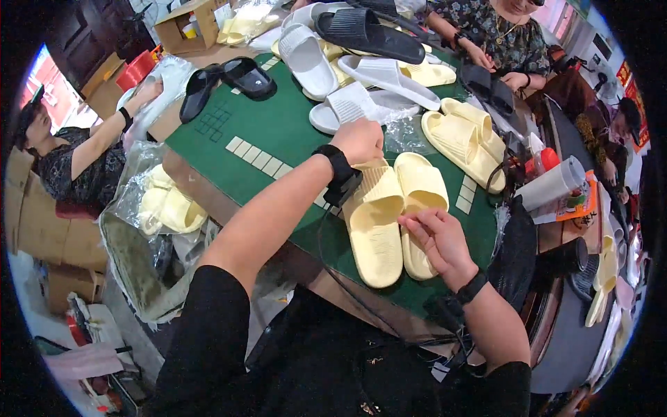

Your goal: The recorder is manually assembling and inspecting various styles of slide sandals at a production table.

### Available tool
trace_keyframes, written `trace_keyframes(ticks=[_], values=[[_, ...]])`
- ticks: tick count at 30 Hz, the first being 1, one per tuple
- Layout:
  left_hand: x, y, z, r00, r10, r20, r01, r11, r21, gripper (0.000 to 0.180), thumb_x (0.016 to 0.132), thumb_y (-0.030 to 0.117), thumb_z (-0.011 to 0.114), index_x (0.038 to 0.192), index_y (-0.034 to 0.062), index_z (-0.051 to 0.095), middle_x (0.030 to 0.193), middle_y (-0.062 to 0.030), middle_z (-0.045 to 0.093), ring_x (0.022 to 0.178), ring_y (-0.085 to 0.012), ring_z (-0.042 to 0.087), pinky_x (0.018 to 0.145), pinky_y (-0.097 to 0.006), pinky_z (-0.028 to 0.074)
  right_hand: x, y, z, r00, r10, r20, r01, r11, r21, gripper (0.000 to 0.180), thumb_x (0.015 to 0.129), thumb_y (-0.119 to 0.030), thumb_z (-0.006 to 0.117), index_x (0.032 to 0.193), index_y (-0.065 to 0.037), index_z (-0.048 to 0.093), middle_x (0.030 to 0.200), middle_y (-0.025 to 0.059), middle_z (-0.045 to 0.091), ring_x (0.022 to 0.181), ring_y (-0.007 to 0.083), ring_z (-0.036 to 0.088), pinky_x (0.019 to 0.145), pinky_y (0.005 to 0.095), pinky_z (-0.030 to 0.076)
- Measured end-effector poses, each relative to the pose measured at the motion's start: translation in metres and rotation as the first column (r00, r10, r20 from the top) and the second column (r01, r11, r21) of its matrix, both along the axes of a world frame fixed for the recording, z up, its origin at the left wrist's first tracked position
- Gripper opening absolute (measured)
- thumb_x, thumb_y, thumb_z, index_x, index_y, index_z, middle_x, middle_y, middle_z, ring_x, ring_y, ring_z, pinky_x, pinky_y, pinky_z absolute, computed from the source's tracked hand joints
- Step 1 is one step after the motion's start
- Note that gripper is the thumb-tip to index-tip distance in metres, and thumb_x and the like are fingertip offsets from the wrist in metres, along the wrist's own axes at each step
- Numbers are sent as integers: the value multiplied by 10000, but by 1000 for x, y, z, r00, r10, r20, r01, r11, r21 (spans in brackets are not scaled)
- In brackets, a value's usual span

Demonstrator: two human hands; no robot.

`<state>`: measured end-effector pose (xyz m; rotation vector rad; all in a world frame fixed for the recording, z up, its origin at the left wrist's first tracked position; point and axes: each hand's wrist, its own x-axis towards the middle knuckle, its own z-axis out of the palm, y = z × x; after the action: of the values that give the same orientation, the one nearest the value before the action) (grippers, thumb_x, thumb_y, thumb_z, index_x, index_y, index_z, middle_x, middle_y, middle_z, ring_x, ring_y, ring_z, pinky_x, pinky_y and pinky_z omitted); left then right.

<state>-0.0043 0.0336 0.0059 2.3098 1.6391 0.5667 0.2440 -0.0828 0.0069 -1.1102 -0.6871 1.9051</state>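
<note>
Two pale yellow slide slippers lie side by side before me, toes pointing away: the left slipper (375, 240) and the right slipper (423, 187). Just beyond the left slipper's toe, my left hand (358, 142) is closed with its fingers curled down; what they hold, if anything, is hidden. My right hand (441, 243) hovers over the right slipper's footbed, thumb and forefinger pinched together near the inner edges of the pair. Anything in that pinch is too small to make out. Clear plastic wrap (406, 135) lies just past the toes.
Grey slides (309, 62), a black slide (372, 36) and another yellow pair (465, 142) crowd the green table (278, 125). Black slides (229, 83) sit far left. A bag of yellow slippers (170, 205) stands left. Co-workers are at far left and far right, one handling black slippers (486, 90).
</note>
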Motion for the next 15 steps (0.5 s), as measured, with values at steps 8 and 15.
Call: trace_keyframes(ticks=[8,15], values=[[-7,-2,5,990,13,142,-11,1000,-10,121,741,128,704,797,22,718,731,-151,683,698,-268,677,677,-355,528,-3,7,3,1000,19,22,-18,1000,-19,89,952,-21,518,947,66,498,976,194,615,961,321,667,858,325,570],[-37,-14,27,971,123,204,-122,992,-20,225,781,246,732,829,27,726,807,-167,698,770,-308,678,722,-402,525,-2,6,2,999,27,17,-27,999,-21,81,954,-26,515,959,53,495,977,197,623,942,309,673,834,311,577]])
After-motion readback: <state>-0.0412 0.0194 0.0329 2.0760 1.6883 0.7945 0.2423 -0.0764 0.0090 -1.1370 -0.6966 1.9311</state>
